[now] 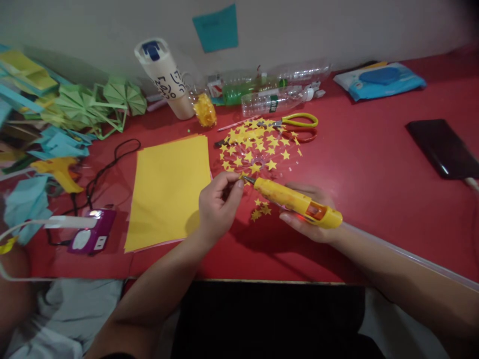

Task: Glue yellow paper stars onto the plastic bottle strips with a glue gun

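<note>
At far left on the red tabletop (366, 189): folded paper shapes (80, 104) in green, blue and yellow, heaped; an orange-yellow glue gun (58, 169), lying down; a purple socket block (90, 234) with a white plug fitted; one black cord (98, 180), loosely looped. Next, yellow paper sheets (164, 192), stacked, with a white tumbler (164, 77) standing behind and a clear jar (205, 110) of yellow pieces beside it. Left hand (220, 202): thumb and forefinger pinching a small yellow star (243, 176), located at the nozzle tip; whether the two touch cannot be told. Loose stars (260, 147), many, spread beyond the hands, a small cluster nearer the table edge. Plastic bottles (275, 101), lying by the wall; scissors (301, 119), yellow and red handles, among the stars. Held glue gun (286, 195), yellow, grasped in the right hand (313, 230), clear rod (404, 255) trailing rearward. Far right: blue-and-white soft pack (392, 87); black phone (439, 144), cable attached.
</note>
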A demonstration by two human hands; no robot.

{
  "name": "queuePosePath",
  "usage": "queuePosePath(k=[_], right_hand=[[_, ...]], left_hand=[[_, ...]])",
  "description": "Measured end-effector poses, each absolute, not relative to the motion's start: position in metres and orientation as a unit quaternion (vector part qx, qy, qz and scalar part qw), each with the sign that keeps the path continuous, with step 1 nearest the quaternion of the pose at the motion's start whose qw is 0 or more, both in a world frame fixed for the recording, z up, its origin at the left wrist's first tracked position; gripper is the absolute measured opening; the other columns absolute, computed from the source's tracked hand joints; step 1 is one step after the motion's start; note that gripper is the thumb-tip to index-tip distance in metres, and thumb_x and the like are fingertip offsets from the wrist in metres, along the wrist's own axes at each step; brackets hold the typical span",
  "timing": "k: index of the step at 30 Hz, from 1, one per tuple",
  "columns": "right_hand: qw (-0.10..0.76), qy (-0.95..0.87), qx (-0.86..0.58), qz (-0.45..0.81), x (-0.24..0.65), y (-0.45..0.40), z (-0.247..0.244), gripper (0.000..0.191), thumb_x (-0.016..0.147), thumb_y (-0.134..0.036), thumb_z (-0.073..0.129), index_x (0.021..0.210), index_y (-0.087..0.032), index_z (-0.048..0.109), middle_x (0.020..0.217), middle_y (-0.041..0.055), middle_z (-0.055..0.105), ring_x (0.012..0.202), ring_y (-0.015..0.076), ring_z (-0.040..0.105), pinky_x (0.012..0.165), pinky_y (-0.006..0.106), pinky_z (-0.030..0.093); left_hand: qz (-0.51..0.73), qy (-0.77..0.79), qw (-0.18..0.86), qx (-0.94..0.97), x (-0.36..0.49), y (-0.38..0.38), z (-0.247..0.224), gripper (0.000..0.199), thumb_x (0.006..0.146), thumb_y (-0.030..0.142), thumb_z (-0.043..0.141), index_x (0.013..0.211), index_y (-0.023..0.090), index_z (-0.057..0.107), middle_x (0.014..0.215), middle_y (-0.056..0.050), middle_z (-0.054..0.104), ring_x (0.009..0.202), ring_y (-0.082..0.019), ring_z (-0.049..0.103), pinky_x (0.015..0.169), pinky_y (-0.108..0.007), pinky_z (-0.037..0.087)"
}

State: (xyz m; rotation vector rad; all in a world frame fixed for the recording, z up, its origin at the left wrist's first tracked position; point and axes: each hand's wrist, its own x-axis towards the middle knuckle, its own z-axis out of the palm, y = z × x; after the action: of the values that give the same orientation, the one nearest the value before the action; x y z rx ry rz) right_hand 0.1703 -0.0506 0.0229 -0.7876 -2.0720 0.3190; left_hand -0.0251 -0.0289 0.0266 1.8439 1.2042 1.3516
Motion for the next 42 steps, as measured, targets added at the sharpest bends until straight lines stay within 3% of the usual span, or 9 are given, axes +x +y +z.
queuePosePath(k=[8,16,18,21,23,26,30,34,42], right_hand=[[0.443,-0.827,-0.314,0.148,0.170,-0.050,0.021,0.023,0.089,-0.028,0.053,0.068,-0.025,0.044,0.056,-0.0022,0.049,0.051,0.0133,0.047,0.046,0.029,0.039],[0.445,-0.829,-0.321,0.105,0.170,-0.050,0.025,0.020,0.086,-0.023,0.056,0.069,-0.025,0.045,0.055,-0.0025,0.049,0.049,0.0129,0.048,0.043,0.027,0.040],[0.449,-0.812,-0.356,0.110,0.171,-0.051,0.024,0.014,0.085,-0.022,0.056,0.073,-0.024,0.049,0.063,0.0001,0.056,0.055,0.0144,0.056,0.047,0.028,0.046],[0.468,-0.776,-0.409,0.108,0.172,-0.054,0.023,0.007,0.084,-0.020,0.058,0.080,-0.024,0.054,0.078,0.0035,0.064,0.071,0.0167,0.064,0.060,0.030,0.055],[0.477,-0.764,-0.421,0.109,0.171,-0.055,0.023,0.007,0.083,-0.019,0.059,0.080,-0.025,0.056,0.081,0.0024,0.064,0.075,0.0162,0.065,0.065,0.031,0.057],[0.487,-0.755,-0.422,0.118,0.169,-0.055,0.023,0.008,0.083,-0.017,0.060,0.082,-0.025,0.057,0.084,0.0017,0.064,0.078,0.0150,0.066,0.068,0.029,0.057],[0.483,-0.761,-0.408,0.148,0.169,-0.055,0.021,0.008,0.083,-0.016,0.061,0.087,-0.023,0.059,0.092,0.0034,0.065,0.085,0.0155,0.067,0.073,0.029,0.058],[0.461,-0.774,-0.393,0.183,0.170,-0.056,0.019,0.009,0.082,-0.015,0.063,0.083,-0.023,0.058,0.088,0.0011,0.066,0.079,0.0137,0.066,0.069,0.026,0.057],[0.453,-0.770,-0.411,0.182,0.168,-0.062,0.028,0.009,0.083,-0.017,0.061,0.081,-0.025,0.057,0.082,-0.0002,0.064,0.070,0.0132,0.065,0.060,0.026,0.056]], left_hand=[[0.501,0.452,0.266,0.688,-0.025,-0.028,0.027,0.009,0.084,0.020,0.055,0.076,0.019,0.059,0.059,0.004,0.054,0.049,-0.008,0.046,0.047,-0.020,0.039],[0.489,0.422,0.170,0.744,-0.029,-0.028,0.032,0.012,0.086,0.016,0.054,0.077,0.019,0.061,0.063,0.003,0.059,0.052,-0.007,0.049,0.053,-0.021,0.041],[0.490,0.422,0.237,0.725,-0.029,-0.029,0.033,0.010,0.084,0.018,0.055,0.077,0.020,0.061,0.066,0.002,0.061,0.054,-0.008,0.050,0.053,-0.022,0.042],[0.454,0.412,0.452,0.648,-0.027,-0.029,0.032,0.007,0.080,0.023,0.058,0.074,0.021,0.061,0.058,0.003,0.054,0.048,-0.008,0.046,0.045,-0.021,0.039],[0.398,0.406,0.586,0.577,-0.022,-0.030,0.032,0.007,0.076,0.026,0.060,0.071,0.021,0.059,0.051,0.005,0.048,0.042,-0.007,0.040,0.039,-0.020,0.033],[0.331,0.417,0.693,0.487,-0.015,-0.031,0.033,0.008,0.068,0.027,0.062,0.070,0.020,0.057,0.048,0.006,0.046,0.037,-0.004,0.032,0.034,-0.018,0.022],[0.265,0.424,0.761,0.414,-0.010,-0.032,0.035,0.010,0.059,0.024,0.062,0.066,0.018,0.056,0.051,0.003,0.053,0.036,-0.002,0.029,0.033,-0.018,0.012],[0.234,0.405,0.805,0.366,-0.009,-0.032,0.036,0.009,0.056,0.020,0.061,0.062,0.018,0.055,0.048,0.004,0.051,0.034,-0.002,0.027,0.034,-0.019,0.011],[0.213,0.370,0.781,0.456,-0.011,-0.034,0.035,0.012,0.069,0.029,0.058,0.061,0.020,0.056,0.043,0.006,0.038,0.035,-0.005,0.025,0.035,-0.022,0.015]])
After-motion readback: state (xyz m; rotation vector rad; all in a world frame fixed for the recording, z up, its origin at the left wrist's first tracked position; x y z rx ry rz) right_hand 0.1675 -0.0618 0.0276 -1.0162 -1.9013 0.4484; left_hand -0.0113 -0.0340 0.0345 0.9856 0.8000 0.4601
